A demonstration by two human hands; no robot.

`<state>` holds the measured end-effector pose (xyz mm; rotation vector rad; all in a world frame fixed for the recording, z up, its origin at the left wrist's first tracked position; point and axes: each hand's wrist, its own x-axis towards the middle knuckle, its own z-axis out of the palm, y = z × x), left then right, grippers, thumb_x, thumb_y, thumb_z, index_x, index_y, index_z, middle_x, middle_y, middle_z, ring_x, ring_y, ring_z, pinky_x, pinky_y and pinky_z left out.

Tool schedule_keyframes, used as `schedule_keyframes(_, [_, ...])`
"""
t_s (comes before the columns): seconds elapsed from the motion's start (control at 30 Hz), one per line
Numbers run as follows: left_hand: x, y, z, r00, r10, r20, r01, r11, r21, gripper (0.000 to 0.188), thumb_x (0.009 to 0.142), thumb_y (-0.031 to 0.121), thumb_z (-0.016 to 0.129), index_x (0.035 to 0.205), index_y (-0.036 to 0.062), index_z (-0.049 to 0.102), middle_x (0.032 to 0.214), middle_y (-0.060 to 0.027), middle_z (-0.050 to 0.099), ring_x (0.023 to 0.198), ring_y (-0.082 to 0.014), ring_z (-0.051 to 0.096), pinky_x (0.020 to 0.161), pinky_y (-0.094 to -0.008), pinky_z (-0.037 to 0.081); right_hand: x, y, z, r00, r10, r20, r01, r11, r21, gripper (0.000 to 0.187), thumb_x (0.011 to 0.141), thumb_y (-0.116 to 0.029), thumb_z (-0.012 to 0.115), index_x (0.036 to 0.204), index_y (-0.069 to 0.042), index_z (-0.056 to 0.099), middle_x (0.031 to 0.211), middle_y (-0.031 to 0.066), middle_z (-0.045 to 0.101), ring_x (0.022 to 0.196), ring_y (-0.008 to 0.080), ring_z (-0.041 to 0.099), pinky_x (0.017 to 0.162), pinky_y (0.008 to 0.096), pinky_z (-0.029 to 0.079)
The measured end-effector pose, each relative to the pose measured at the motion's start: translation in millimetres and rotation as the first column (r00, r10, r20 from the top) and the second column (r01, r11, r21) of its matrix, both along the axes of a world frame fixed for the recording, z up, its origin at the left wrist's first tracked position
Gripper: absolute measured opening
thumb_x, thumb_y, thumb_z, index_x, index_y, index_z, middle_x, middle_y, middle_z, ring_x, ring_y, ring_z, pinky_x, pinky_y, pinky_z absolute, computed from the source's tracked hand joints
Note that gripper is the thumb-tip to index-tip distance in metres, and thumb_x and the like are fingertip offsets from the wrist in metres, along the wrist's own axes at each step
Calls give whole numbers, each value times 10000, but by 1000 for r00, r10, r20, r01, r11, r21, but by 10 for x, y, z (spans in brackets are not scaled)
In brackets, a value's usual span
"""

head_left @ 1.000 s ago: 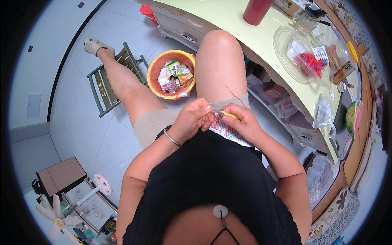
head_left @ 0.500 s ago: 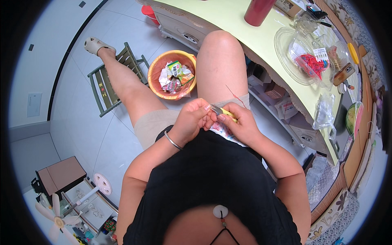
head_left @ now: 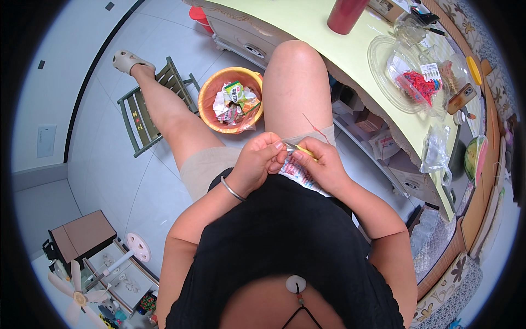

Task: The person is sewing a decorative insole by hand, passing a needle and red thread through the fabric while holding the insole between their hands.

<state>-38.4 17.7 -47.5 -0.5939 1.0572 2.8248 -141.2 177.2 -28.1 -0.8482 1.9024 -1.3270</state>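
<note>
Over my lap, my right hand (head_left: 319,159) is closed around a small tool with yellow handles (head_left: 305,151) and a metal tip, which looks like thread snips. My left hand (head_left: 262,154) pinches thumb against fingers right at that metal tip; whatever it holds is too small to make out. A thin red thread (head_left: 316,129) lies across my right thigh, just beyond the right hand. Under the hands, a red, white and blue patterned piece (head_left: 298,174) rests on my lap, partly covered by them.
A yellow-orange waste bin (head_left: 205,104) with wrappers stands between my legs, beside a green folding stool (head_left: 143,129). On the pale table (head_left: 350,49) at the right are a dark red cylinder (head_left: 346,15), a clear plastic tray (head_left: 383,90) with red cords (head_left: 421,86), and a phone (head_left: 461,100).
The yellow-handled tool has turned a little in my right hand and its handles look closer together. The fingers of my left hand have shifted slightly; the rest is unchanged.
</note>
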Motion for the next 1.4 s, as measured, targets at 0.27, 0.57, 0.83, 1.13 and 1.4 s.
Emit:
schedule_keyframes(0.27, [26,-14,10,999,40,-16,-40,998,-43,71,917,78,550,929,13,575,652,14,481,488,-35,314,447,-185,244,12,10,-8,999,-28,24,28,999,-19,233,889,-244,620,849,-18,579,632,62,530,596,121,502,568,280,423])
schedule_keyframes(0.57, [36,5,-10,995,97,-14,-97,994,-48,25,869,38,610,877,17,599,678,14,559,487,-10,340,439,-172,232,65,-3,50,998,-24,-57,23,1000,-17,219,874,-235,640,871,-26,576,661,95,573,604,182,555,577,308,442])
schedule_keyframes(0.83, [48,27,34,994,111,-11,-111,966,-232,22,863,2,588,884,-3,585,631,16,512,485,-30,348,450,-190,245,77,-8,78,988,-35,-152,38,999,18,255,864,-273,649,881,-30,574,687,148,601,628,290,602,581,355,457])
schedule_keyframes(1.13, [31,53,93,991,135,-2,-129,942,-310,23,843,-11,605,865,-4,607,626,19,540,488,-25,373,456,-188,256,65,-4,60,978,-30,-206,38,999,34,272,860,-288,648,876,-30,563,679,167,591,627,327,596,569,375,448])
schedule_keyframes(1.4, [27,57,115,992,127,15,-115,936,-332,12,844,-1,610,834,2,605,633,15,549,487,-22,368,449,-188,250,69,-1,44,985,-32,-170,38,999,33,250,871,-266,633,861,-26,562,662,165,581,606,315,590,558,372,443])
